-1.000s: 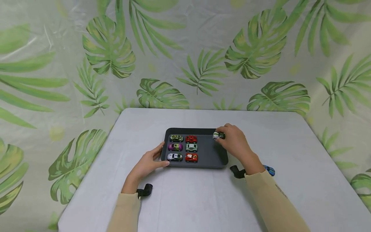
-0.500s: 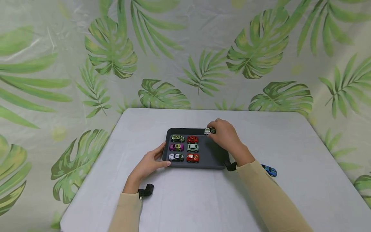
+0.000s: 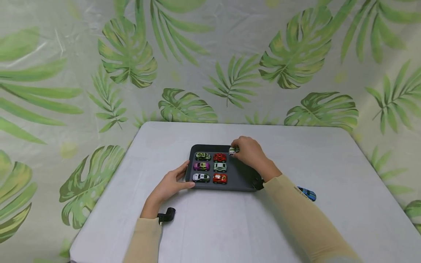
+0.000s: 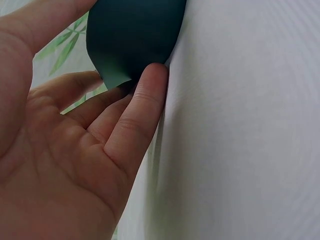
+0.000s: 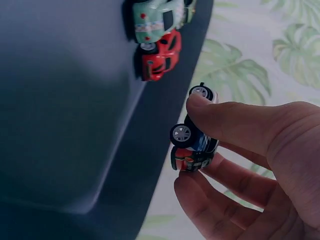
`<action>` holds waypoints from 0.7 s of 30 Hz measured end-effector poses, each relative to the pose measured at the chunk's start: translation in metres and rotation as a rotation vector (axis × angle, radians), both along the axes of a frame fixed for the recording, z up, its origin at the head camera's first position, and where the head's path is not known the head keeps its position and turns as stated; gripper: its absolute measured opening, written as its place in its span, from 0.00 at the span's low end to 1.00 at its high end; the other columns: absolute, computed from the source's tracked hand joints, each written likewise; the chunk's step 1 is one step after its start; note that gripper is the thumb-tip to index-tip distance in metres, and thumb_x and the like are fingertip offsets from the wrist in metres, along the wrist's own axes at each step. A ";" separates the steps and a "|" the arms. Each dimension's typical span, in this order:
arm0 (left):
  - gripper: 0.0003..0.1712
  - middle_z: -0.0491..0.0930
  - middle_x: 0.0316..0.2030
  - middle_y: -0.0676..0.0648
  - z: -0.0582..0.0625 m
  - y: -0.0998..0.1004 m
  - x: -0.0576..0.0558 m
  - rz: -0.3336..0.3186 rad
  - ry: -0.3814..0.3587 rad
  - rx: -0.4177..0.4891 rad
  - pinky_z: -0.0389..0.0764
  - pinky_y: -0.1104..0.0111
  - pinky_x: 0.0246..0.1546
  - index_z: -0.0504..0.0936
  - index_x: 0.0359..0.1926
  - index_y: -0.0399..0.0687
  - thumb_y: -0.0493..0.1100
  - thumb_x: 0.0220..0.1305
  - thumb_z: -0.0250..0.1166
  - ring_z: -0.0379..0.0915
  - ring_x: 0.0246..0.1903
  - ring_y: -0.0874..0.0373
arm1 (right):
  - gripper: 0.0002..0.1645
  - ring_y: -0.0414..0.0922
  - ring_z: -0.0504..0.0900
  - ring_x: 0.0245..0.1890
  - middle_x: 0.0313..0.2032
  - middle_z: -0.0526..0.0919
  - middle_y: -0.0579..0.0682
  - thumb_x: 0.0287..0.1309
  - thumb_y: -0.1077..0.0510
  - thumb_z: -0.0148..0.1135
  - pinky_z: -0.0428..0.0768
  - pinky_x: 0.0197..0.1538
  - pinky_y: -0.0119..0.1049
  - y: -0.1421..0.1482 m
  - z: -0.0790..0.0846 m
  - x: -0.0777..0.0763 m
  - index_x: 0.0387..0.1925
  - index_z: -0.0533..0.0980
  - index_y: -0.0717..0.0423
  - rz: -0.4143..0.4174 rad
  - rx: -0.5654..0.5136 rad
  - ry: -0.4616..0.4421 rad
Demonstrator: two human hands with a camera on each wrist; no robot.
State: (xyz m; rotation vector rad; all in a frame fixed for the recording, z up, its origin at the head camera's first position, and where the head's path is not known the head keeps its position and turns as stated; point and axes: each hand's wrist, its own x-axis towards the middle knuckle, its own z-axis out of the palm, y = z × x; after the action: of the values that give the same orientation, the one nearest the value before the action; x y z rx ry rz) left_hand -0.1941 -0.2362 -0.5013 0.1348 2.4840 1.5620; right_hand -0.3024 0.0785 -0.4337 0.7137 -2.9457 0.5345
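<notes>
A dark grey tray (image 3: 241, 175) holds several small toy cars in two columns at its left side, among them a red one (image 3: 219, 157), a purple one (image 3: 201, 166) and a white-and-black one (image 3: 201, 178). My left hand (image 3: 169, 185) grips the tray's near left corner, thumb at the front rim and fingers along the left side. In the left wrist view, fingertips (image 4: 152, 75) press on the tray's outer wall. My right hand (image 3: 251, 153) pinches a white, black and green toy car (image 3: 234, 150) over the far rim. The right wrist view shows the car's wheels (image 5: 181, 133) between thumb and fingers.
A blue toy car (image 3: 307, 193) lies on the white table (image 3: 213, 226) right of the tray, partly behind the right sleeve. Behind the table hangs a leaf-print sheet (image 3: 184, 54). A black wrist camera (image 3: 167, 215) sits on the left wrist.
My right hand has carried the toy car leftward along the tray's far rim, then slightly lower. The left hand keeps its grip on the tray; the whole view has shifted a little.
</notes>
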 end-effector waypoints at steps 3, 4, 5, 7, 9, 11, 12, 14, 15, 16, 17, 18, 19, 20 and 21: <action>0.58 0.58 0.75 0.51 0.001 0.000 0.000 0.001 0.002 0.001 0.58 0.53 0.71 0.56 0.79 0.69 0.55 0.51 0.80 0.57 0.72 0.54 | 0.18 0.51 0.81 0.42 0.41 0.84 0.52 0.53 0.56 0.78 0.81 0.45 0.48 0.000 -0.004 -0.003 0.47 0.86 0.54 0.002 0.013 -0.022; 0.58 0.59 0.75 0.51 0.001 0.000 0.000 0.002 0.002 0.002 0.57 0.53 0.71 0.56 0.79 0.69 0.54 0.52 0.80 0.57 0.72 0.54 | 0.18 0.51 0.82 0.43 0.42 0.84 0.52 0.53 0.56 0.78 0.81 0.45 0.48 0.000 -0.006 -0.004 0.47 0.86 0.54 0.005 0.019 -0.030; 0.58 0.58 0.75 0.51 0.000 0.000 0.000 0.002 0.002 0.002 0.57 0.53 0.71 0.56 0.79 0.69 0.54 0.52 0.80 0.57 0.73 0.54 | 0.18 0.52 0.82 0.44 0.43 0.84 0.53 0.54 0.56 0.78 0.81 0.46 0.48 0.000 -0.008 -0.004 0.47 0.86 0.54 0.007 0.026 -0.039; 0.58 0.59 0.75 0.51 0.000 0.000 0.001 0.001 0.002 0.003 0.57 0.52 0.71 0.56 0.79 0.69 0.54 0.52 0.80 0.57 0.73 0.54 | 0.18 0.51 0.82 0.45 0.44 0.85 0.52 0.54 0.56 0.77 0.81 0.47 0.49 0.000 -0.011 -0.005 0.47 0.86 0.54 0.011 0.036 -0.057; 0.58 0.59 0.75 0.51 0.000 0.000 0.001 -0.001 0.009 0.000 0.58 0.52 0.71 0.56 0.79 0.68 0.55 0.52 0.80 0.57 0.73 0.54 | 0.18 0.51 0.82 0.45 0.44 0.85 0.52 0.54 0.56 0.77 0.81 0.47 0.49 0.000 -0.012 -0.006 0.48 0.86 0.55 0.017 0.042 -0.065; 0.58 0.59 0.75 0.52 0.001 0.001 0.002 -0.002 0.011 -0.001 0.59 0.52 0.71 0.56 0.79 0.68 0.55 0.52 0.80 0.57 0.73 0.55 | 0.19 0.51 0.83 0.44 0.43 0.86 0.52 0.54 0.57 0.77 0.81 0.47 0.49 0.000 -0.014 -0.007 0.48 0.86 0.55 0.019 0.041 -0.069; 0.58 0.59 0.75 0.52 0.001 0.001 0.002 -0.002 0.012 -0.001 0.59 0.52 0.71 0.56 0.79 0.67 0.55 0.52 0.80 0.57 0.72 0.55 | 0.19 0.51 0.83 0.44 0.43 0.86 0.52 0.54 0.57 0.77 0.81 0.47 0.49 0.000 -0.014 -0.007 0.48 0.86 0.56 0.023 0.043 -0.069; 0.58 0.59 0.75 0.53 0.002 0.001 0.003 -0.001 0.014 -0.002 0.59 0.53 0.71 0.56 0.79 0.67 0.55 0.52 0.80 0.57 0.72 0.55 | 0.19 0.51 0.83 0.44 0.42 0.86 0.52 0.53 0.57 0.78 0.81 0.46 0.48 0.000 -0.014 -0.007 0.48 0.86 0.56 0.031 0.048 -0.067; 0.58 0.59 0.75 0.53 0.002 0.001 0.003 -0.002 0.014 -0.004 0.59 0.53 0.70 0.56 0.79 0.67 0.55 0.52 0.80 0.57 0.72 0.55 | 0.20 0.51 0.83 0.44 0.42 0.86 0.52 0.53 0.57 0.78 0.81 0.47 0.48 0.000 -0.014 -0.007 0.48 0.85 0.57 0.033 0.053 -0.070; 0.58 0.59 0.75 0.53 0.002 0.001 0.003 -0.002 0.013 -0.004 0.60 0.53 0.70 0.56 0.79 0.67 0.54 0.52 0.80 0.57 0.72 0.55 | 0.20 0.51 0.83 0.44 0.43 0.86 0.52 0.53 0.57 0.78 0.81 0.47 0.48 0.000 -0.013 -0.007 0.48 0.85 0.57 0.036 0.060 -0.074; 0.58 0.58 0.75 0.53 0.002 0.002 0.003 -0.002 0.012 -0.003 0.60 0.53 0.70 0.56 0.79 0.67 0.54 0.52 0.80 0.57 0.72 0.55 | 0.20 0.51 0.83 0.44 0.43 0.86 0.52 0.53 0.57 0.78 0.81 0.47 0.48 0.000 -0.013 -0.008 0.49 0.85 0.57 0.040 0.067 -0.082; 0.58 0.58 0.75 0.53 0.002 0.002 0.003 -0.003 0.012 -0.003 0.60 0.54 0.70 0.56 0.79 0.67 0.54 0.52 0.80 0.57 0.72 0.55 | 0.20 0.51 0.83 0.44 0.43 0.86 0.52 0.53 0.57 0.78 0.81 0.47 0.48 0.001 -0.013 -0.008 0.49 0.85 0.57 0.043 0.074 -0.092; 0.58 0.58 0.75 0.52 0.002 0.002 0.003 -0.004 0.012 -0.002 0.60 0.54 0.70 0.56 0.79 0.67 0.54 0.52 0.80 0.57 0.72 0.55 | 0.20 0.51 0.83 0.44 0.43 0.86 0.52 0.54 0.57 0.77 0.82 0.46 0.48 0.001 -0.013 -0.008 0.49 0.85 0.57 0.047 0.083 -0.104; 0.58 0.58 0.75 0.53 0.002 0.002 0.003 -0.005 0.011 -0.002 0.59 0.54 0.70 0.56 0.79 0.67 0.54 0.52 0.80 0.57 0.72 0.55 | 0.20 0.52 0.83 0.43 0.43 0.86 0.53 0.54 0.58 0.77 0.82 0.46 0.48 0.002 -0.012 -0.008 0.49 0.85 0.58 0.051 0.094 -0.119; 0.58 0.58 0.75 0.53 0.002 0.002 0.003 -0.006 0.011 0.000 0.59 0.54 0.71 0.56 0.79 0.67 0.55 0.52 0.80 0.57 0.72 0.55 | 0.20 0.52 0.82 0.43 0.43 0.86 0.53 0.54 0.59 0.77 0.82 0.46 0.48 0.002 -0.012 -0.009 0.49 0.85 0.57 0.055 0.105 -0.132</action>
State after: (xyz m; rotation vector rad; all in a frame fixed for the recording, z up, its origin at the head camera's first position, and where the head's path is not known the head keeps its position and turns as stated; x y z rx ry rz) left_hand -0.1916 -0.2343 -0.4997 0.1515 2.4897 1.5625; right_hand -0.3109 0.0809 -0.4460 0.8018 -3.1045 0.4496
